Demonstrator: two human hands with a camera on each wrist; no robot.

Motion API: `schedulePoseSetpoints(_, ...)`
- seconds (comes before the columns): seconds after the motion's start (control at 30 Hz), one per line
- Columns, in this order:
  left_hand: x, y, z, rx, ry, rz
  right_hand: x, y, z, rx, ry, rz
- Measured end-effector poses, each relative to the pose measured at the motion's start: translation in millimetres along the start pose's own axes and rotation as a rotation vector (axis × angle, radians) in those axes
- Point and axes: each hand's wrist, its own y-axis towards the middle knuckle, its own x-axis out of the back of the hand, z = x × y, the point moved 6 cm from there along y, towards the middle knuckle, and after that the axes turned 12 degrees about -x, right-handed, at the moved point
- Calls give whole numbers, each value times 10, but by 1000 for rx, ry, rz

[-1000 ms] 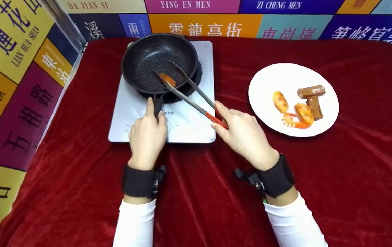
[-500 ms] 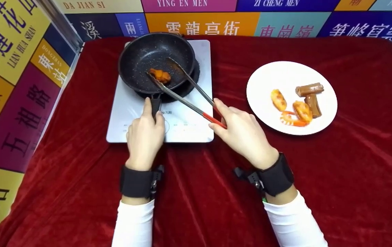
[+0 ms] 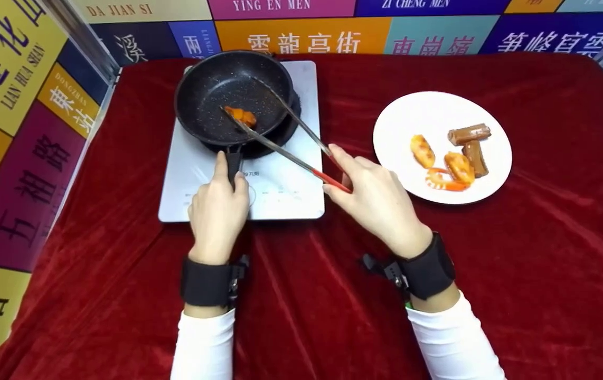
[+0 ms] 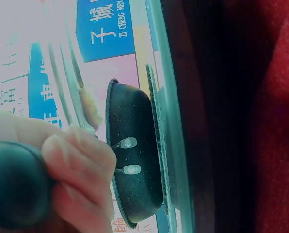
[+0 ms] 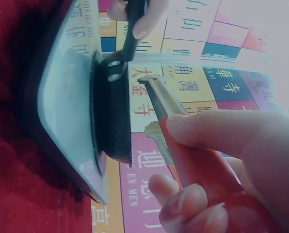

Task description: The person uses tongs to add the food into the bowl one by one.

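Head: orange-brown food piece (image 3: 241,116) lies in the frying pan (image 3: 201,100), upper left of frame, by one tip of the tongs (image 3: 280,150); other tip well apart. Left hand (image 3: 217,208) grips the handle (image 3: 234,164); right hand (image 3: 378,203) holds the tongs, arms spread wide. Closing them off-centre would likely pinch just an edge and drop the piece.

Left wrist: fingers curled round the handle, lower left; a slack grip could let the pan swivel.

Right wrist: red tongs grips held, lower right; food hidden. Pressing hard might scrape the pan.
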Motion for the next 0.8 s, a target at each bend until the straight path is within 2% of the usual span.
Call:
schedulePoseSetpoints(0.37, -41, -20, 1, -2, 5, 9, 149, -60, -193, -58, 63, -22)
schedulePoseSetpoints(0.8, 14, -25, -9, -22, 17, -28, 283, -171, -564, -135, 9, -61)
